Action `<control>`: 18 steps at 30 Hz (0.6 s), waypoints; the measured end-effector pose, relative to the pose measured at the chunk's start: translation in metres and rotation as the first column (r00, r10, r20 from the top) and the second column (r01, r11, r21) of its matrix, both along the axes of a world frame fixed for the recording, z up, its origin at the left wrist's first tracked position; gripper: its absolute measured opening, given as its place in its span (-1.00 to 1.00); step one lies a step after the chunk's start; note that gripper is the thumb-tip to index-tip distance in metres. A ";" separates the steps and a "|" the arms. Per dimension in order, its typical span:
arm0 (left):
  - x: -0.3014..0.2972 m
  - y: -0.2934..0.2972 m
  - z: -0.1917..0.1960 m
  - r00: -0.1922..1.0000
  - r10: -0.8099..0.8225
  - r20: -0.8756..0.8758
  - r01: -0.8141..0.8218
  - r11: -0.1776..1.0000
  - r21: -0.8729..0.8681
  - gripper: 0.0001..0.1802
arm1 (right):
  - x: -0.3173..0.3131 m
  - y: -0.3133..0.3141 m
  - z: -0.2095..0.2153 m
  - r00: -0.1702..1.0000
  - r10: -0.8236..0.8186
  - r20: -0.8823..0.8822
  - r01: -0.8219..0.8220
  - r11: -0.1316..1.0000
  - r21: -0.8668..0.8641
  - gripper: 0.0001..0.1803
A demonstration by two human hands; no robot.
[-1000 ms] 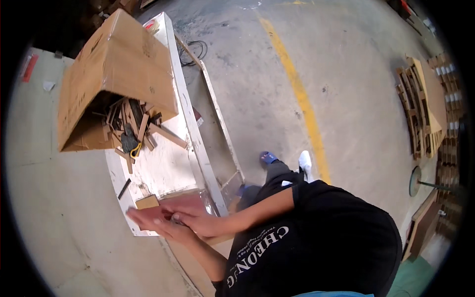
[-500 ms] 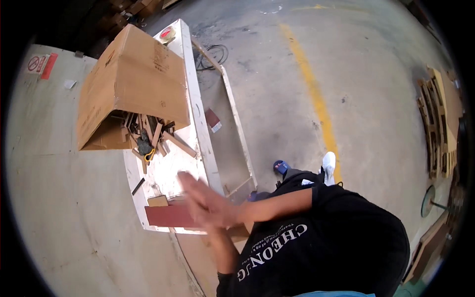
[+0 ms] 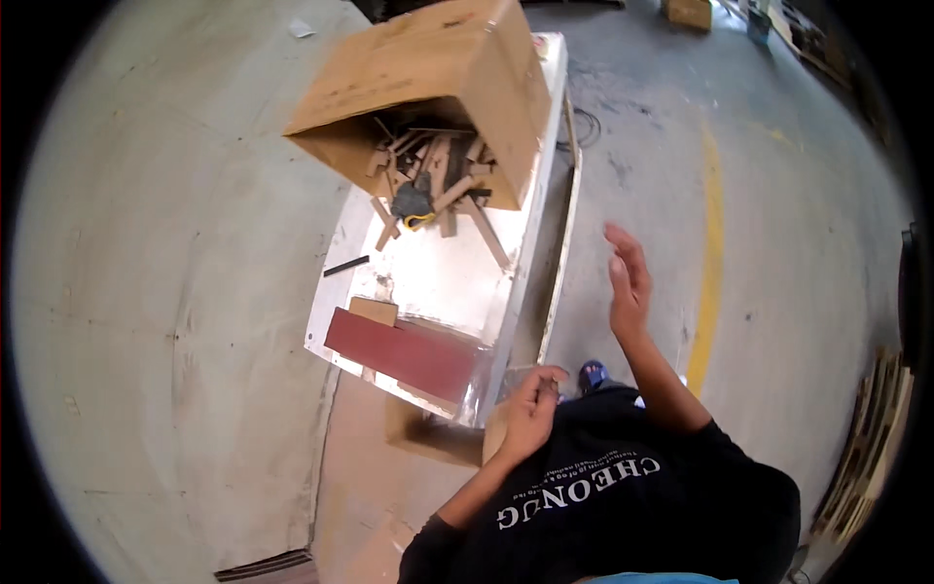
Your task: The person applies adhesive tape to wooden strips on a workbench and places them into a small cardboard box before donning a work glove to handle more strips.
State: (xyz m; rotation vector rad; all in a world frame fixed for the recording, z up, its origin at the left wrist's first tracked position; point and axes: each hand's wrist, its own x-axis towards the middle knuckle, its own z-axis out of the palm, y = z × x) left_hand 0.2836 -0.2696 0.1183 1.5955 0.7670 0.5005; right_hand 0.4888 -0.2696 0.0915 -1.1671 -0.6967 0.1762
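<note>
My right hand (image 3: 630, 282) is raised beside the white table (image 3: 443, 263), over the floor. Its fingers are stretched, the thumb stands apart, and it holds nothing. Close to my body, by the table's near right corner, is my left hand (image 3: 530, 409). Its fingers are loosely bent with a gap to the thumb, and I see nothing in it. Nearest to it on the table lies a dark red board (image 3: 399, 355), a small tan block (image 3: 374, 310) behind it. A cardboard box (image 3: 409, 63) lies on its side farther back, wood strips (image 3: 443, 165) spilling from its mouth.
A crumpled dark grey cloth or glove with a yellow edge (image 3: 413, 200) lies among the strips. A black strip (image 3: 346, 266) rests at the table's left edge. Under the near end is another box (image 3: 428, 433). A yellow line (image 3: 710, 243) crosses the floor; pallets (image 3: 866, 448) stand at right.
My hands were together over the red board and have parted. The right one moved right and up, the left one toward my body. The view has turned, so the table appears farther right.
</note>
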 end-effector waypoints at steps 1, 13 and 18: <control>-0.008 0.001 0.001 0.995 -0.060 -0.077 0.065 0.996 0.062 -0.78 | -0.002 -0.006 -0.008 1.000 0.003 0.012 -0.003 0.999 -0.034 -0.70; -0.072 0.045 0.025 0.730 -0.467 -0.500 0.672 0.356 0.649 -0.46 | -0.057 -0.052 -0.039 0.972 0.229 -0.059 -0.235 0.910 -0.341 -0.78; -0.064 0.077 0.061 0.684 -0.440 -0.581 0.665 0.049 0.746 -0.61 | -0.039 -0.057 -0.071 0.970 0.211 -0.120 -0.241 0.898 -0.368 -0.84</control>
